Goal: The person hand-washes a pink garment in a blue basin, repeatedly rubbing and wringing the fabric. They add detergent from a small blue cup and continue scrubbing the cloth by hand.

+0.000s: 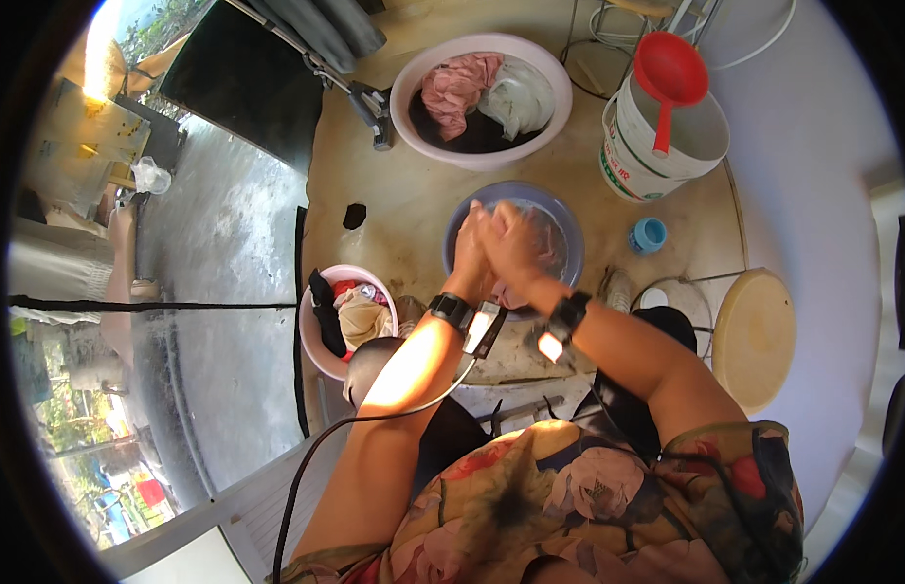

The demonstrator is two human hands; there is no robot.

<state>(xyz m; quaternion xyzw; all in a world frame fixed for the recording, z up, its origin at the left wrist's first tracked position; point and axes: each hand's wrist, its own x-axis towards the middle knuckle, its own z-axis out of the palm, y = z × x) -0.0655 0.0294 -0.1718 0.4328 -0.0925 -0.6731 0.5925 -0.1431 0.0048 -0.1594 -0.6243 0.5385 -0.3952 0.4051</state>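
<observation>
My left hand (472, 252) and my right hand (512, 244) meet above a blue-grey plastic basin (578, 252), over its left half. The right hand is slightly blurred. Whether anything is pinched between them cannot be seen. Pink cloth (509, 296) lies in the basin below my hands, amid sudsy water (551, 226). Part of the basin's rim is hidden by my hands and forearms. Each wrist wears a black strap with a small device. Beyond this basin stands a pale pink basin (562, 120) holding pink cloth (456, 87), white cloth (518, 98) and something dark.
A small pink tub (306, 343) of clothes stands left. At the right are a white bucket (631, 164) with a red dipper (671, 73) across its top, a blue jar (647, 236) and a round yellowish stool seat (755, 339). Cables hang from both wrist devices.
</observation>
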